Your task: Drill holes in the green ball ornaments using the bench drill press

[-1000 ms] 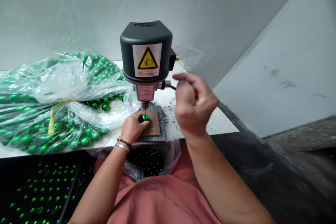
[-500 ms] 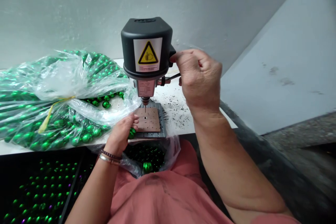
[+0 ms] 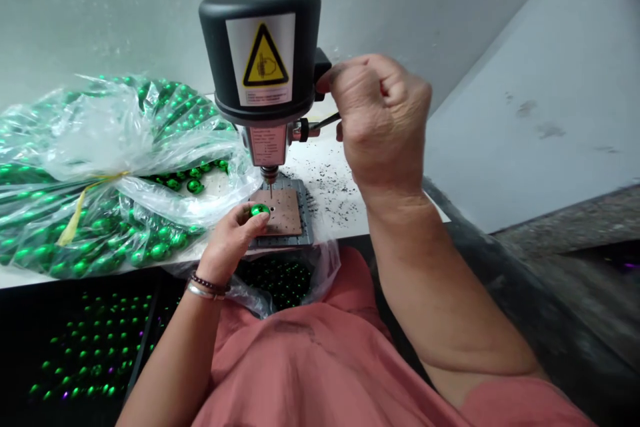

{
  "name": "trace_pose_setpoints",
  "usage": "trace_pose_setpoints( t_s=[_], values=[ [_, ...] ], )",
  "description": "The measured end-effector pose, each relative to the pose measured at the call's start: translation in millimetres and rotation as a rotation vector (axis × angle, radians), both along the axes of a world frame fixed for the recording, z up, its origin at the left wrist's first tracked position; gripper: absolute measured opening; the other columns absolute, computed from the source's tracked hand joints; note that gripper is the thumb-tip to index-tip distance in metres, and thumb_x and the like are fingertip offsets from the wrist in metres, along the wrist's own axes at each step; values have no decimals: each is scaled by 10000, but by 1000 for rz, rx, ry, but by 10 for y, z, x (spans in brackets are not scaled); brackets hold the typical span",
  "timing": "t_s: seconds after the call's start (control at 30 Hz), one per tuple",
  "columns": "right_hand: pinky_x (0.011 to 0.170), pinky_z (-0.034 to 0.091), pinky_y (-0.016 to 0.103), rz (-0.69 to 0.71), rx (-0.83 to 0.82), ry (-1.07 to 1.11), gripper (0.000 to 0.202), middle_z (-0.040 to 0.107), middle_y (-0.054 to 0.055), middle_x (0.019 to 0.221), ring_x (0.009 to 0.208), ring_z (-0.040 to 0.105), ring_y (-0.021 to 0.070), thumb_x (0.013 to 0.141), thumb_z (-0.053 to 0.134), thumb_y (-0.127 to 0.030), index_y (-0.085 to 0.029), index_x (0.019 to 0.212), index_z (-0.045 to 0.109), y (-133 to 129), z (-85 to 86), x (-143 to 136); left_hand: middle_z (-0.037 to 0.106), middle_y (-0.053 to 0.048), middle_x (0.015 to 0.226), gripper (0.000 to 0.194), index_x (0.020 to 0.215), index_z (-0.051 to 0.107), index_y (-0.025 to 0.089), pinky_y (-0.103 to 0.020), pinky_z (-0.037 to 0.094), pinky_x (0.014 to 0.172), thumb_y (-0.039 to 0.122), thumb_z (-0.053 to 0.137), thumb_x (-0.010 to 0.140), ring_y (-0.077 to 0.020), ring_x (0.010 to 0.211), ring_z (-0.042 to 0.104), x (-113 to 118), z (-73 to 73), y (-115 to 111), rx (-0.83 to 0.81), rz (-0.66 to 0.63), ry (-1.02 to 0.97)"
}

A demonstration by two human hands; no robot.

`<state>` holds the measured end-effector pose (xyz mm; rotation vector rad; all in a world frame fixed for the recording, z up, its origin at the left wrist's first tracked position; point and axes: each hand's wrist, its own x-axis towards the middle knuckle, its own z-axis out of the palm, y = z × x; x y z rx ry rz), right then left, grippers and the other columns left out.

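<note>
A shiny green ball [image 3: 260,209] is pinched between the thumb and fingers of my left hand [image 3: 231,237], over the left part of a brown board [image 3: 286,217] and just beside its small hole. The thin bit [image 3: 271,191] of a black drill press [image 3: 260,53] points down above the board, not touching the ball. My right hand [image 3: 383,123] is closed at the machine's right side, around the end of its lever [image 3: 327,121], with the fingertips near the black knob. The grip itself is mostly hidden.
A tied clear plastic bag of green balls [image 3: 105,147] lies on the white table [image 3: 443,212] at left. Dark shavings surround the drill base [image 3: 306,230]. An open bag [image 3: 327,273] of green balls rests below the table edge. A black tray [image 3: 30,320] with green balls stands lower left.
My left hand has brought a green ball up onto the board beside the hole. The view has shifted, so the drill head looks larger and higher. My right hand keeps its grip.
</note>
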<state>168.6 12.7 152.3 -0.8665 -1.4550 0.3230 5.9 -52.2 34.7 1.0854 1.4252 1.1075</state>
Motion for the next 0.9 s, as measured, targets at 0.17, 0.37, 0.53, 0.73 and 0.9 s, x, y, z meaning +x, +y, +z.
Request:
trace_pose_setpoints(
  t_s=[0.17,0.37,0.53,0.73,0.9],
  values=[
    [482,357,156,-2,17,-6,277,498,-25,562,495,404,21,814,432,-264,-122,720,651,6,-19,10,639,-12,817,292,934,599,163,-260,438,686,356,596,715,-144,753,586,-14,-86,89,111,-54,471],
    [447,329,146,18,14,13,252,445,-44,516,462,388,12,807,443,-233,-113,705,640,-2,-9,8,640,-60,916,322,999,579,161,-301,429,758,338,575,730,-175,825,571,-55,-258,206,153,3,794],
    [408,294,113,25,18,38,219,445,-57,500,448,377,-4,797,448,-195,-121,689,624,-9,-18,-2,646,-92,1023,368,1065,582,172,-352,410,848,371,550,758,-216,951,558,-75,-351,259,132,22,815],
    [451,322,119,28,15,51,234,458,-60,504,452,425,-6,808,451,-221,-113,692,624,-17,-36,-6,654,-70,1045,427,1165,563,230,-344,397,882,346,564,755,-218,1009,548,-5,-323,330,115,38,770],
    [482,338,137,23,19,48,220,458,-69,494,460,450,5,806,458,-211,-123,679,613,-29,-30,-1,661,-59,997,395,1138,593,263,-353,384,871,369,558,759,-227,993,537,63,-272,368,88,4,828]
  ],
)
